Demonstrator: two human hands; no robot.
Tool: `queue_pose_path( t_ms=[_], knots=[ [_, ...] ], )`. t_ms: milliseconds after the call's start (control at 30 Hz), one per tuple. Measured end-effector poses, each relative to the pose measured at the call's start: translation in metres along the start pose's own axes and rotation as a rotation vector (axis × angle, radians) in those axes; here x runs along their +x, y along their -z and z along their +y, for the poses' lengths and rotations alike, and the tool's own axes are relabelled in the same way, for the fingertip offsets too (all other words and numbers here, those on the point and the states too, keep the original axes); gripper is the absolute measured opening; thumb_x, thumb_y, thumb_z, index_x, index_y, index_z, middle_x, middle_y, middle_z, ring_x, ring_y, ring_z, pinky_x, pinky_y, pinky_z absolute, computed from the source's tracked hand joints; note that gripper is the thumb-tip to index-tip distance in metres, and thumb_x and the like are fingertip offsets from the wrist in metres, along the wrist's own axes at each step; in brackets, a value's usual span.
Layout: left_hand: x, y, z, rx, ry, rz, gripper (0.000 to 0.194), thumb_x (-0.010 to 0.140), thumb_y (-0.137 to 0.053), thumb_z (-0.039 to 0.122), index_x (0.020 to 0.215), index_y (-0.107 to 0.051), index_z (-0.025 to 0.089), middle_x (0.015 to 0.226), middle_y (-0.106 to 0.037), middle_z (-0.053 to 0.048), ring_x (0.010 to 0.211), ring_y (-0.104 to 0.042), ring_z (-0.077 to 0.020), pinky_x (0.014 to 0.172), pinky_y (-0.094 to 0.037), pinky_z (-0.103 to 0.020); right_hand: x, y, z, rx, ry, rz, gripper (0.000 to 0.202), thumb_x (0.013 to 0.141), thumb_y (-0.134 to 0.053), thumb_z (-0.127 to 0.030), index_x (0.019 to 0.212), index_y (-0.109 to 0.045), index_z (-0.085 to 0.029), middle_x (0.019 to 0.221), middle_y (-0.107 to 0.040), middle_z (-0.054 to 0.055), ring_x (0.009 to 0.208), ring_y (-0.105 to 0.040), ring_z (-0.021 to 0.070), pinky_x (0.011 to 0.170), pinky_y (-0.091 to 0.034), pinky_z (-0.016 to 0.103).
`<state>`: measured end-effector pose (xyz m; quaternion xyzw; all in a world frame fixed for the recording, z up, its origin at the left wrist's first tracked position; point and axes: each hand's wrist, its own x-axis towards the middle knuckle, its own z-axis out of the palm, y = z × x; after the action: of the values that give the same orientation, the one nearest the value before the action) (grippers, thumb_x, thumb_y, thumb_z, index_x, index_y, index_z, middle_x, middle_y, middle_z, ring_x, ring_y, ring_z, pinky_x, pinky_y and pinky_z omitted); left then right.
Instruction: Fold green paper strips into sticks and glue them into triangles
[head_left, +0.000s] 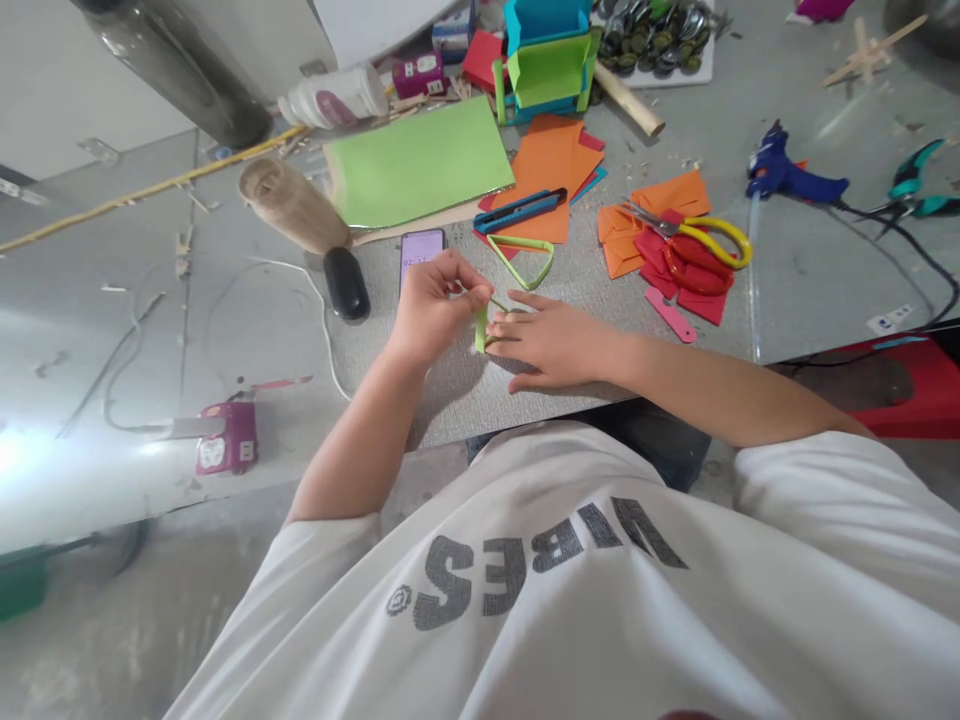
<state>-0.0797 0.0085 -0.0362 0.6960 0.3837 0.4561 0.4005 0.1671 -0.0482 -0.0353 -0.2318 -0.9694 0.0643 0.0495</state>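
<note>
Between my hands is a narrow green paper strip (481, 330), bent, with part of it under my fingers. My left hand (444, 305) pinches its upper end between thumb and fingertips. My right hand (551, 342) lies flat on the table with its fingers spread, the middle fingers resting on the strip. Just above them sits a green folded paper loop (529, 262), roughly triangular. A phone (421, 248) lies behind my left hand, partly covered by it. The blue cutter (520, 211) rests on orange paper (546, 160).
Yellow-and-red scissors (705, 245) lie on folded papers at the right, near a blue glue gun (795, 175). A green sheet (420, 165) and a wooden cylinder (292, 205) are behind my left hand. A black object (346, 284) and a white cable (326, 330) lie left.
</note>
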Motion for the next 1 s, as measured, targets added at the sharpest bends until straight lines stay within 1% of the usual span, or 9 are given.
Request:
queue_pose_path(
  t_ms=[67, 167, 267, 333, 433, 633, 733, 833, 1000],
  knots=[
    [0.0, -0.002, 0.003, -0.059, -0.005, -0.021, 0.019, 0.084, -0.098, 0.028, 0.075, -0.081, 0.029, 0.074, -0.066, -0.001, 0.071, -0.059, -0.0192, 0.07, -0.054, -0.039, -0.002, 0.003, 0.004, 0.1, -0.06, 0.179, 0.04, 0.126, -0.059, -0.048, 0.121, -0.088, -0.021, 0.122, -0.091, 0.013, 0.117, -0.083, 0.0302, 0.124, -0.058, 0.055],
    [-0.003, -0.009, 0.01, -0.208, 0.012, -0.077, 0.044, 0.085, -0.108, 0.061, 0.072, -0.081, 0.028, 0.077, -0.066, -0.003, 0.072, -0.06, -0.0191, 0.067, -0.052, -0.038, -0.004, 0.008, 0.011, 0.443, -0.306, 0.53, 0.038, 0.119, -0.07, -0.059, 0.108, -0.08, -0.024, 0.092, -0.075, 0.003, 0.082, -0.065, 0.0208, 0.087, -0.058, 0.04],
    [-0.006, -0.018, 0.016, -0.344, 0.043, -0.148, 0.069, 0.074, -0.11, 0.089, 0.068, -0.077, 0.029, 0.077, -0.063, -0.003, 0.071, -0.059, -0.0182, 0.066, -0.052, -0.037, -0.002, 0.012, 0.017, 0.932, -0.308, 0.498, 0.058, 0.109, -0.083, -0.08, 0.113, -0.077, -0.023, 0.081, -0.058, -0.005, 0.071, -0.051, 0.0148, 0.066, -0.043, 0.031],
    [-0.007, -0.022, 0.019, -0.395, 0.073, -0.187, 0.075, 0.069, -0.111, 0.092, 0.066, -0.072, 0.028, 0.076, -0.061, -0.002, 0.068, -0.057, -0.0171, 0.065, -0.054, -0.037, 0.003, 0.012, 0.019, 1.179, -0.186, 0.386, 0.067, 0.106, -0.083, -0.09, 0.105, -0.074, -0.023, 0.079, -0.052, -0.008, 0.068, -0.043, 0.0121, 0.063, -0.037, 0.029],
    [-0.01, -0.028, 0.02, -0.427, 0.117, -0.199, 0.082, 0.065, -0.111, 0.094, 0.066, -0.064, 0.027, 0.08, -0.061, -0.002, 0.069, -0.058, -0.0174, 0.066, -0.058, -0.038, 0.01, 0.01, 0.018, 1.365, -0.084, 0.365, 0.069, 0.104, -0.087, -0.088, 0.093, -0.066, -0.023, 0.081, -0.05, -0.008, 0.07, -0.038, 0.0106, 0.065, -0.035, 0.028],
    [-0.017, -0.045, 0.009, -0.399, 0.075, -0.053, 0.079, 0.072, -0.104, 0.101, 0.088, -0.07, 0.031, 0.088, -0.065, -0.001, 0.08, -0.066, -0.0198, 0.075, -0.061, -0.038, 0.013, 0.007, 0.019, 1.43, -0.125, 0.428, 0.073, 0.099, -0.094, -0.087, 0.085, -0.059, -0.024, 0.077, -0.044, -0.009, 0.071, -0.038, 0.0106, 0.064, -0.032, 0.03],
    [-0.024, -0.052, 0.005, -0.252, 0.0, 0.107, 0.076, 0.083, -0.096, 0.102, 0.098, -0.072, 0.032, 0.09, -0.07, -0.001, 0.081, -0.067, -0.0196, 0.074, -0.058, -0.037, 0.014, 0.007, 0.022, 1.43, -0.174, 0.437, 0.073, 0.094, -0.099, -0.085, 0.084, -0.06, -0.024, 0.077, -0.048, -0.008, 0.071, -0.042, 0.011, 0.064, -0.036, 0.029],
    [-0.032, -0.059, 0.004, -0.081, -0.12, 0.257, 0.068, 0.102, -0.085, 0.094, 0.09, -0.07, 0.029, 0.083, -0.073, -0.001, 0.074, -0.065, -0.0185, 0.07, -0.055, -0.036, 0.015, 0.006, 0.025, 1.41, -0.21, 0.506, 0.073, 0.089, -0.105, -0.082, 0.082, -0.06, -0.025, 0.076, -0.049, -0.008, 0.071, -0.043, 0.0115, 0.064, -0.038, 0.029],
    [-0.041, -0.066, 0.002, 0.014, -0.274, 0.325, 0.055, 0.116, -0.075, 0.082, 0.099, -0.08, 0.03, 0.087, -0.083, -0.003, 0.077, -0.073, -0.0199, 0.074, -0.058, -0.038, 0.015, 0.005, 0.027, 1.359, -0.283, 0.613, 0.073, 0.087, -0.106, -0.082, 0.081, -0.061, -0.025, 0.075, -0.05, -0.008, 0.069, -0.042, 0.012, 0.064, -0.04, 0.03]
  ],
)
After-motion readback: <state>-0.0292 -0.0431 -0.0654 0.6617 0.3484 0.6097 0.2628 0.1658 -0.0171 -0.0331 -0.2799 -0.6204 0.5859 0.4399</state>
